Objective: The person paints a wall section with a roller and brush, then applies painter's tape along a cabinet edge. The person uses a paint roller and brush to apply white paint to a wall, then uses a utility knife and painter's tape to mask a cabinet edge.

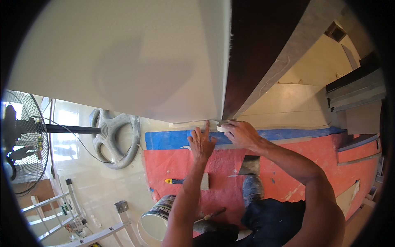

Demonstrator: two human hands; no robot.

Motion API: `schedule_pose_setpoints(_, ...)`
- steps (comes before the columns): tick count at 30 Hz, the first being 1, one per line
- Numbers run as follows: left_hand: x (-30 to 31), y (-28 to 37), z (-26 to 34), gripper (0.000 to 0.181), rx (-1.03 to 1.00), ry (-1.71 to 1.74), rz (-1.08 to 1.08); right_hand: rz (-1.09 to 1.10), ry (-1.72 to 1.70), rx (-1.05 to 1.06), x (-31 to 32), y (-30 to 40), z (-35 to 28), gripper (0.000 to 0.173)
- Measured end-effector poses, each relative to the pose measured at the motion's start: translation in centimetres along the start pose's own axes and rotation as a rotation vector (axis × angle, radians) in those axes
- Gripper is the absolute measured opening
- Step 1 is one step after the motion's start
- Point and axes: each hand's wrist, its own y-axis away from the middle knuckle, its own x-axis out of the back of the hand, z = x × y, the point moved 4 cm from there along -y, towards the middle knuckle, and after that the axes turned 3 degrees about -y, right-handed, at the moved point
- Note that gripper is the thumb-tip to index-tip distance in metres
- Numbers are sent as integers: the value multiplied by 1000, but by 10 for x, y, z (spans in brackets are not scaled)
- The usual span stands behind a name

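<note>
My right hand (245,134) grips a roll of pale masking tape (221,127) low at the wall corner, beside the foot of a dark wooden door frame (243,71). My left hand (202,143) holds nothing. Its fingers are spread, and the index finger points at the base of the white wall (172,92), just left of the roll. A short pale strip seems to run between that fingertip and the roll. Below both hands, a band of blue tape (168,139) edges the red floor sheet (172,160).
A pedestal fan (115,139) stands at left, near an aluminium ladder (120,227). A bucket (154,222) sits by my left forearm. On the sheet lie a yellow-and-black-handled brush (174,181) and a dark flat square (250,165). Stacked boards (355,89) are at right.
</note>
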Motion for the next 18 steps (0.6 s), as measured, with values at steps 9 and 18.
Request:
schedule_pose_setpoints(9,34,-2,-125,71,42,-100,-85,-33,-36,-46,8,-2,2,34)
schedule_pose_setpoints(18,7,5,-138,90,241,15,-59,-17,-5,-20,5,-5,2,29)
